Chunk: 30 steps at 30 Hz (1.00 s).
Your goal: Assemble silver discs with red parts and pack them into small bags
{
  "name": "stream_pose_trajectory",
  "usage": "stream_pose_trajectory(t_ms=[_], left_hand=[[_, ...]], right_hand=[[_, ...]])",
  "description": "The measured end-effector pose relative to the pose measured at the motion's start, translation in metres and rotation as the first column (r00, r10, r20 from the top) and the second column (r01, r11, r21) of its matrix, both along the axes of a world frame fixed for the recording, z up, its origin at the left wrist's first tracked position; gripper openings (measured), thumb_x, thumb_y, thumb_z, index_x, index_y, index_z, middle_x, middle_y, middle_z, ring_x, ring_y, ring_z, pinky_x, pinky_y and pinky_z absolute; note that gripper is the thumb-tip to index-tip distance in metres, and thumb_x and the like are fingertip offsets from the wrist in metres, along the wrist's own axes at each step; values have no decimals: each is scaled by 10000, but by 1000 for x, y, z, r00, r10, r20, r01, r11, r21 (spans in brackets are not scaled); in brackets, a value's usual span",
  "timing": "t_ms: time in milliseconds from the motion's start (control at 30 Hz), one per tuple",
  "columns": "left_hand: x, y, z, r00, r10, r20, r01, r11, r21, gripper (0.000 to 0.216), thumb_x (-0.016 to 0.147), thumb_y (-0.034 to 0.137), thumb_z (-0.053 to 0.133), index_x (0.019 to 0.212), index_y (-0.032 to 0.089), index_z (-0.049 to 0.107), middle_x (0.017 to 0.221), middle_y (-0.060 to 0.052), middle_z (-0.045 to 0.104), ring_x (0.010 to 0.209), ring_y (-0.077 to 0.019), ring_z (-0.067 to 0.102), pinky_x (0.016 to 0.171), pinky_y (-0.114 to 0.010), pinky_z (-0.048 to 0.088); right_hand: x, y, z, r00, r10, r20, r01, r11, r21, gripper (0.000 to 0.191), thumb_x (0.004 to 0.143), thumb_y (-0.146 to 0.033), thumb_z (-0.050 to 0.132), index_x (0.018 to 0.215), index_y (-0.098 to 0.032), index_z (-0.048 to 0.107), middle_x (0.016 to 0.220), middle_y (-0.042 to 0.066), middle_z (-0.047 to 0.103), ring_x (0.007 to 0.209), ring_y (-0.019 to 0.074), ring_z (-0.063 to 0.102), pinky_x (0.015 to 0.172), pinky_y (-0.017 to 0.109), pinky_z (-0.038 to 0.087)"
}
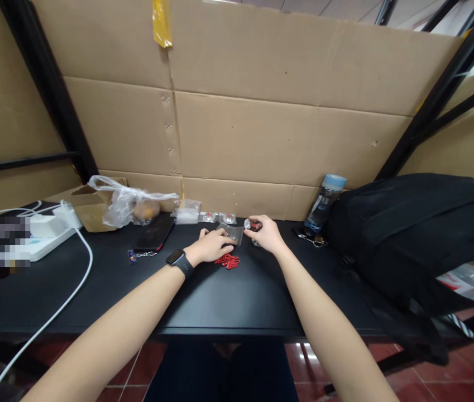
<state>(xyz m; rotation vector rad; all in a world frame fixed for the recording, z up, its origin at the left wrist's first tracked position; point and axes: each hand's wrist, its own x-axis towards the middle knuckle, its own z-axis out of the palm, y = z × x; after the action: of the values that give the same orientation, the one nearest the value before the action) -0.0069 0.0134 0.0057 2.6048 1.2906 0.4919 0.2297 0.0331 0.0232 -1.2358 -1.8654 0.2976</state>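
My left hand (pixel 214 244), with a black watch on its wrist, rests on the black table (pixel 220 296), its fingers curled onto a small clear plastic bag (pixel 233 233). A little heap of red cords (pixel 227 260) lies just below that hand. To the right, my right hand (pixel 265 233) is closed on a small round clear piece with red inside (pixel 252 225). Two more small clear packets (pixel 219 217) lie further back by the cardboard wall.
A black phone (pixel 155 233) and a small keychain (pixel 138 255) lie left of my hands. Behind are a crumpled plastic bag (pixel 130 204) and a paper bag. A power strip with white cable (pixel 50 234) sits far left. A water bottle (pixel 324 204) and black backpack (pixel 421 234) stand right.
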Motion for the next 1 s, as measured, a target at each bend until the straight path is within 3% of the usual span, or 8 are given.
stream_pose_trajectory(t_ms=[133, 267, 467, 633, 1000], left_hand=[[-3, 2, 2, 999, -42, 32, 42, 999, -8, 282, 932, 417, 532, 1112, 360, 741, 1192, -56, 647, 1158, -270, 563, 997, -414, 298], [-4, 1, 5, 994, -97, 52, 98, 995, -25, 262, 931, 408, 525, 1040, 309, 742, 1148, -53, 692, 1071, -247, 605, 956, -372, 326], [-4, 1, 2, 993, -114, 21, 114, 993, -1, 315, 939, 387, 531, 1207, 389, 696, 1242, -55, 658, 1121, -250, 586, 984, -384, 305], [-4, 0, 3, 992, -124, 9, 125, 992, -33, 288, 941, 409, 542, 1154, 404, 736, 1268, -50, 641, 1190, -252, 553, 1001, -372, 298], [-9, 2, 7, 986, -164, 2, 164, 986, -28, 257, 922, 476, 574, 1066, 405, 775, 1281, -42, 657, 1206, -269, 570, 989, -369, 294]], right_hand=[[-1, -3, -2, 988, 111, 103, -107, 993, -48, 429, 680, -310, 815, 1083, -192, 727, 941, 50, 741, 739, 160, 650, 740, 291, 518], [-1, -6, 0, 963, 145, 229, -140, 989, -40, 320, 677, -259, 809, 984, -193, 750, 874, 37, 743, 743, 166, 643, 724, 277, 483], [1, -8, 5, 943, 143, 301, -137, 990, -40, 275, 667, -292, 831, 918, -196, 773, 828, 41, 734, 719, 172, 630, 684, 269, 455], [-1, -12, 5, 937, 184, 296, -157, 981, -112, 217, 655, -301, 840, 841, -201, 790, 699, 18, 701, 627, 154, 597, 606, 251, 420], [-10, -8, -9, 891, 171, 421, -150, 985, -84, 233, 678, -339, 863, 850, -195, 802, 792, 57, 673, 685, 173, 606, 639, 263, 428]])
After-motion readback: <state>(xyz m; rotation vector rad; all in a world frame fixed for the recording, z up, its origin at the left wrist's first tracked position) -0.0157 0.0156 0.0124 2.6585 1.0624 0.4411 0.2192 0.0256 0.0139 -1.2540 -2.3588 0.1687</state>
